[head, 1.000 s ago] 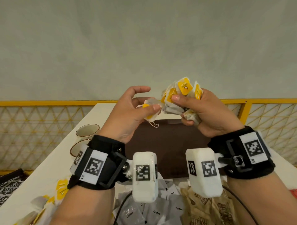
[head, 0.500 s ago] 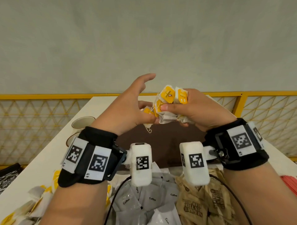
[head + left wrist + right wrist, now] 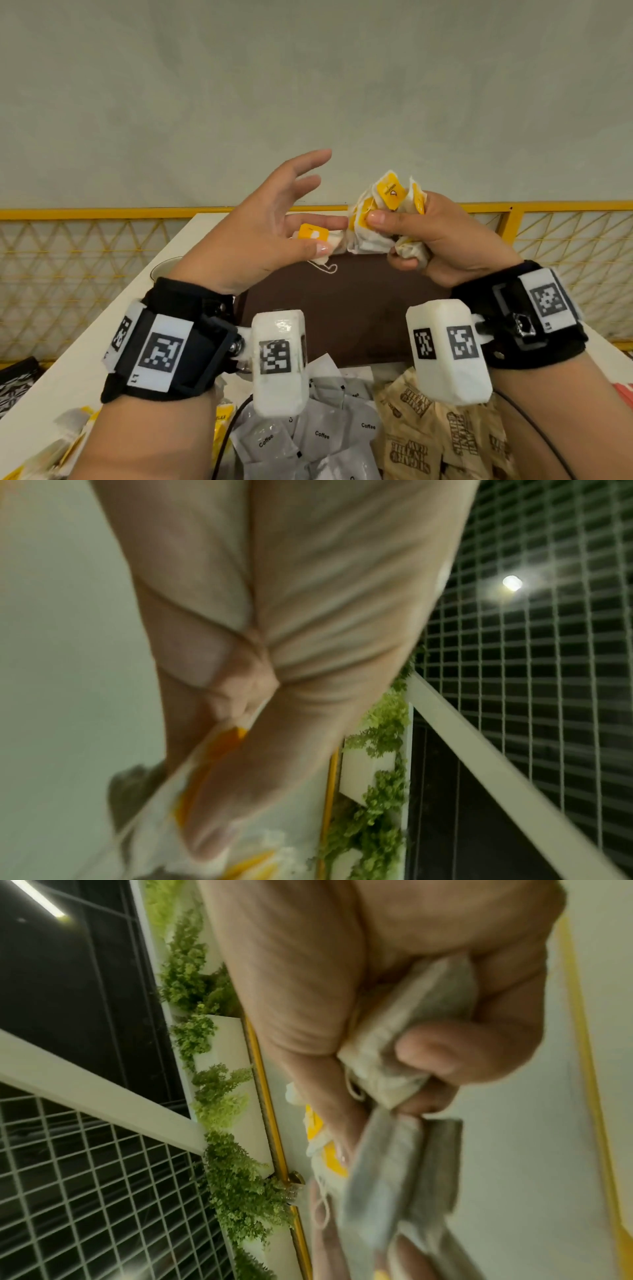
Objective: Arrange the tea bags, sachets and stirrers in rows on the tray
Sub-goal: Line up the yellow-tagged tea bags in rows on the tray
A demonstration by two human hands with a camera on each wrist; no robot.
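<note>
Right hand (image 3: 442,240) clutches a bunch of tea bags (image 3: 383,212); left hand (image 3: 260,236) pinches one bag (image 3: 313,236) off it, other fingers splayed, above the tray (image 3: 342,308).

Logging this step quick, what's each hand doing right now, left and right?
Left hand: pinches a single tea bag between thumb and a finger, other fingers spread.
Right hand: grips a bunch of tea bags.

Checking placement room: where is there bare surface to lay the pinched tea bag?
The brown tray beneath both hands shows bare, bordered behind by the yellow railing. Crowded: the near edge, with coffee sachets, brown sugar sachets and loose tea bags.
</note>
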